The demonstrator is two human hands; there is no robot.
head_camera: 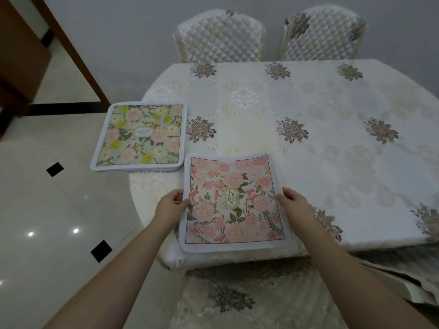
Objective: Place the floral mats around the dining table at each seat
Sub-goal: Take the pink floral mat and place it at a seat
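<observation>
A pink floral mat point(234, 205) with a "GARDEN" label lies on the near edge of the dining table point(320, 129). My left hand point(172, 205) grips its left edge, and my right hand point(293, 201) grips its right edge. The mat's far edge curls up slightly. A stack of mats point(140, 137) topped by a yellow and pink floral one sits at the table's left end, partly overhanging the edge.
A white embroidered tablecloth with dark flower motifs covers the table. Two quilted chairs point(221, 36) point(324, 34) stand at the far side. A covered seat point(237, 298) sits below the near edge. Glossy tiled floor point(47, 210) lies to the left, with a wooden door frame point(71, 48).
</observation>
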